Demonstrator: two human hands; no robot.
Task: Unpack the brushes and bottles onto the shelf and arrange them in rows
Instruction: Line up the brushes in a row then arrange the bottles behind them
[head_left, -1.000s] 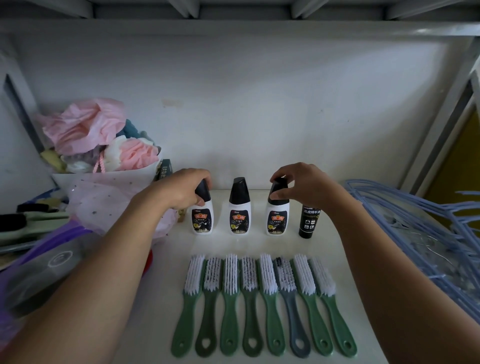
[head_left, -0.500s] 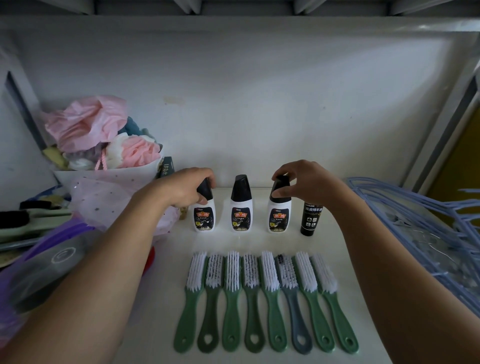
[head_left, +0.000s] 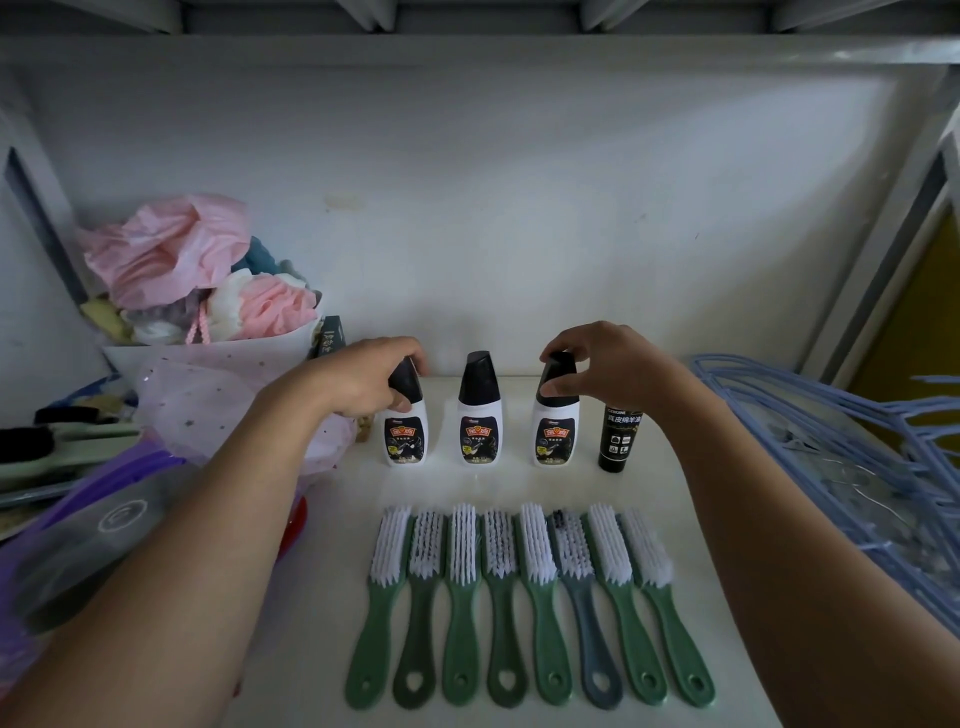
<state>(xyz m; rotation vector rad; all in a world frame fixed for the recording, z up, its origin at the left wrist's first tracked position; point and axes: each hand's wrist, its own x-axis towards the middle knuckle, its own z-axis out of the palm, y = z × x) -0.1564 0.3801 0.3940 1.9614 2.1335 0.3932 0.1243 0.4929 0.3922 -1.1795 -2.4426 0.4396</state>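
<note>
Three white bottles with black caps stand in a row at the back of the white shelf (head_left: 332, 597). My left hand (head_left: 363, 379) grips the cap of the left bottle (head_left: 407, 434). My right hand (head_left: 597, 364) pinches the cap of the right bottle (head_left: 555, 434). Between them the middle bottle (head_left: 480, 431) stands untouched. A small black bottle (head_left: 618, 439) stands just right of the row, below my right wrist. In front, several brushes (head_left: 524, 597) with white bristles lie side by side with handles toward me, most green, one grey-blue (head_left: 587, 613).
A pile of pink and white bath sponges (head_left: 208, 280) in a white wrapper fills the back left corner. Purple plastic and dark items (head_left: 78, 530) crowd the left edge. Blue hangers (head_left: 841, 467) are stacked on the right. The white back wall stands behind the bottles.
Both hands stay on the outer bottles' caps; the left and right bottles have shifted slightly, tightening the row. The view has drifted a little.
</note>
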